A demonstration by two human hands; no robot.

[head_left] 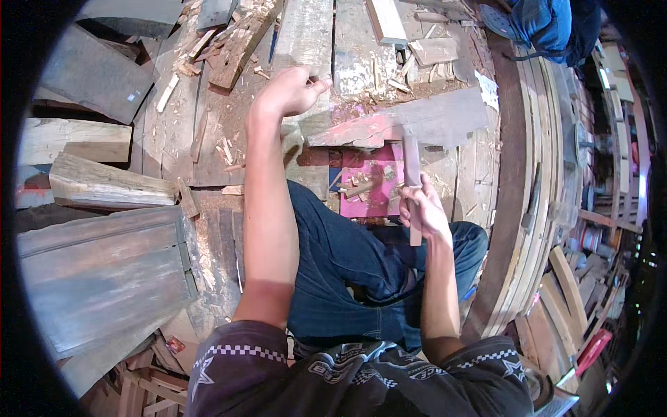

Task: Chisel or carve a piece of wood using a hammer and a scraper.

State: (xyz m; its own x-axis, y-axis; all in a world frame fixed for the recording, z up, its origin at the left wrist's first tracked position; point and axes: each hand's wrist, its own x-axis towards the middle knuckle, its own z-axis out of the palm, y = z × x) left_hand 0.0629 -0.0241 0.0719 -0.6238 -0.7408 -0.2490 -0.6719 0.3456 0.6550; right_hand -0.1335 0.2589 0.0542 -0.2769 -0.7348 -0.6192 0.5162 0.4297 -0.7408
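Note:
My left hand (295,94) is curled at upper centre, just beyond the left end of a worn grey board with pink patches (451,121); whatever its fingers hold, if anything, is hidden. My right hand (424,205) grips a long flat bar (410,167), slightly blurred, pointing away from me with its far part over that board. A bright pink panel (361,201) strewn with wood chips lies beneath, between my hands and beside my bent knee in jeans.
Weathered planks (299,35) with scraps and shavings form the work surface. Dark boards (104,83), split timber (111,181) and a grey panel (97,271) lie left. Long stacked planks (524,194), blue fabric (556,28), leaning offcuts (563,306) and a red-handled tool (590,351) are right.

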